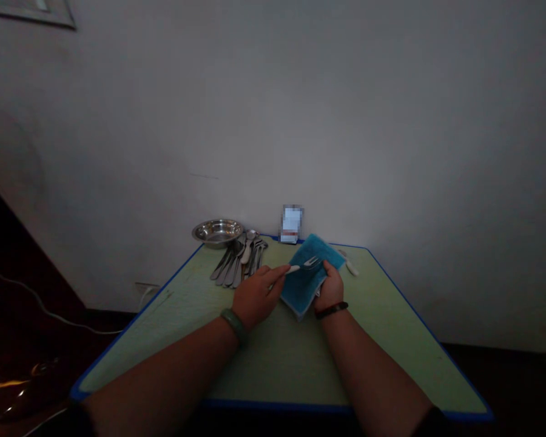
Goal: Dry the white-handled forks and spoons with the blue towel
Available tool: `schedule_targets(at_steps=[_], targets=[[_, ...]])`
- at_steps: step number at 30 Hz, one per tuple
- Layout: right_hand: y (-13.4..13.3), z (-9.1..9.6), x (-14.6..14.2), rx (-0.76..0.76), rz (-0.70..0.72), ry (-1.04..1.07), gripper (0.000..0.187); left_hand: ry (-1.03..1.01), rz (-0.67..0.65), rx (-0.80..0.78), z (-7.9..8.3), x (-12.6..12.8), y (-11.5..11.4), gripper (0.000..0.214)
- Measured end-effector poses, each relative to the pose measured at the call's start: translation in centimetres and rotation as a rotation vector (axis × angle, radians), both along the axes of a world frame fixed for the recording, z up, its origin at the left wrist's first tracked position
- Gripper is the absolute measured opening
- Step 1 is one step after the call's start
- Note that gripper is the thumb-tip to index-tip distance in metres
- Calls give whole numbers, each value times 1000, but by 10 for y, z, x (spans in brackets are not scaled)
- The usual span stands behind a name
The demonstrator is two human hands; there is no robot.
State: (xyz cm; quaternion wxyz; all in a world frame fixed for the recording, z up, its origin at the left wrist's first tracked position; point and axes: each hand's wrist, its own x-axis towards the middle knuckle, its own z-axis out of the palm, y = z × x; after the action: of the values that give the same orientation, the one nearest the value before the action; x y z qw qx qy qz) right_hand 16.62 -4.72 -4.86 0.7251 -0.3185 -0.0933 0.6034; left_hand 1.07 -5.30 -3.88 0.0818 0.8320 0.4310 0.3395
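My left hand (258, 297) is closed round the pale handle of a fork (310, 263), whose tines point right and lie over a blue cloth (301, 289). My right hand (330, 285) grips that cloth by its right side, thumb on top; the fingers beneath are hidden. Left of the hands, several spoons and other cutlery (232, 267) lie in a heap. Beyond the right hand, a utensil with a white handle (352, 264) rests on the table, its far end partly covered by the cloth.
A shiny metal bowl (218, 232) stands at the table's back left corner. A phone-like screen (291, 224), blurred out, leans upright against the wall at the back edge. The pale green table (273, 376) has a blue rim. A white cable (64, 320) runs along the left.
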Motion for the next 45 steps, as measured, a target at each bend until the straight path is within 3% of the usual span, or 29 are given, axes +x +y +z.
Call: schedule_targets(at_steps=[11, 20, 28, 45], targets=[[-1, 1, -1, 12, 5, 39, 23, 78, -32, 16, 2, 1, -2, 37], [-1, 0, -1, 7, 6, 21, 24, 92, 36, 13, 1, 1, 0, 37], [-1, 1, -2, 8, 8, 14, 25, 229, 77, -12, 1, 4, -2, 40], [-2, 1, -3, -17, -9, 26, 23, 291, 0, -68, 1, 4, -2, 43]])
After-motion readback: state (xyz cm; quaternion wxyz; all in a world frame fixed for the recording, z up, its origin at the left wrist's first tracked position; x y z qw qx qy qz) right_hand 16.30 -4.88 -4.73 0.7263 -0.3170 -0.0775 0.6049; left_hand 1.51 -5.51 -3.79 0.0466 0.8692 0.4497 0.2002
